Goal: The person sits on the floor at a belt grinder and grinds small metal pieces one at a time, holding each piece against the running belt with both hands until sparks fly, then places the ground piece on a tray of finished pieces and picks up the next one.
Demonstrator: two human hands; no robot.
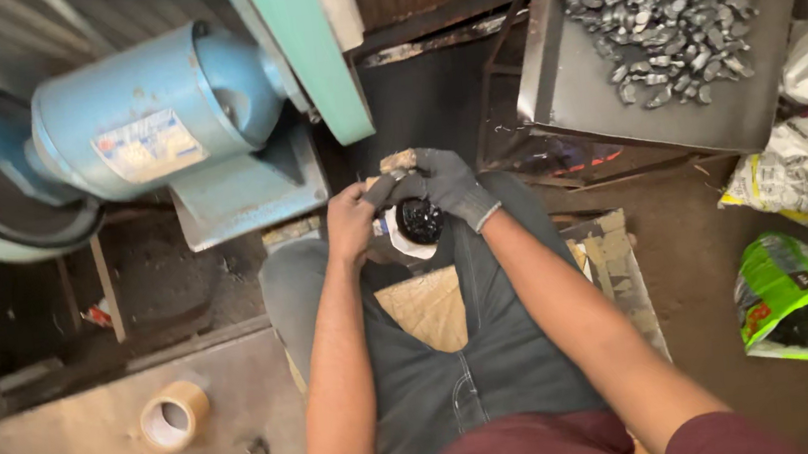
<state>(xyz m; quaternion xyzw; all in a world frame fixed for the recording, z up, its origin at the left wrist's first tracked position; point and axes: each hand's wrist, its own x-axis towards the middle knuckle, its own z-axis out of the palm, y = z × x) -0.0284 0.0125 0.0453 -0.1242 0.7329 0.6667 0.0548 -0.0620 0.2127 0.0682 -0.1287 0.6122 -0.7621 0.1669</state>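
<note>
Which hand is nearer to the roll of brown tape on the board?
The left hand. The tape roll lies low on that side, below and left of it. The gloved right hand is farther, across the lap.

One head-worn camera looks steeply down from close above the seated person's lap [459, 371], with the floor [697, 256] all around.

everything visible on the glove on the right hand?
The glove is dark grey knit with a lighter cuff at the wrist, grimy and dark on the fingers. It covers the whole right hand, held over the knees beside the bare left hand, whose thumb and fingers meet its fingertips. The gloved fingers curl over a small brownish piece; just below sits a black, glossy lump on white wrapping.
</note>
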